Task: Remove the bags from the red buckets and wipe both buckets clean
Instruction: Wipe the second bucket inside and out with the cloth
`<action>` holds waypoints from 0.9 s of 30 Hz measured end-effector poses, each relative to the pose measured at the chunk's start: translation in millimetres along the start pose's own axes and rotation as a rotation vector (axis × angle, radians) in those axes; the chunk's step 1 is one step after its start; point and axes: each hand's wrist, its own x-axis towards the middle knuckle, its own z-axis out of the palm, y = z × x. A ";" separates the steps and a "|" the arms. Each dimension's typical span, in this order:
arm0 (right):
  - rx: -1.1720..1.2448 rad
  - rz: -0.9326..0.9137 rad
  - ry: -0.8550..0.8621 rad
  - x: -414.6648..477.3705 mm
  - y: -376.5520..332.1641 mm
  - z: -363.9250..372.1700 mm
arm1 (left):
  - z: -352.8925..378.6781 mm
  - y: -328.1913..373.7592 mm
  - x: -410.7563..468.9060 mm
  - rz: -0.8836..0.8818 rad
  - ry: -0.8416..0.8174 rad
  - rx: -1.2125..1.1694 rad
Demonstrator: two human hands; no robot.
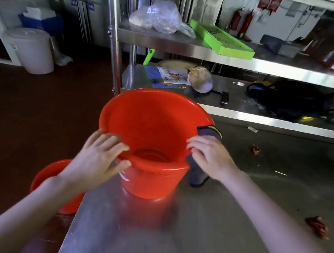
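- Standing on the steel table in front of me is a red bucket, empty inside, near the table's left edge.
- I am laying my left hand over the near-left rim, fingers spread, thumb outside the wall.
- I am pressing a dark cloth against the bucket's right outer wall with my right hand, fingers fanned over the rim; the cloth is hanging down to the tabletop.
- A second red bucket is sitting low beside the table's left edge, partly hidden by my arm.
- Reddish scraps are lying on the table to my right.
- Behind, steel shelves are carrying a clear plastic bag and a green tray.
- A white lidded bin is standing on the dark red floor.
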 end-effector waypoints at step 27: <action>-0.020 0.156 0.289 -2.9 -32.7 18.1 | 10.6 61.6 -3.0 -0.070 0.006 0.051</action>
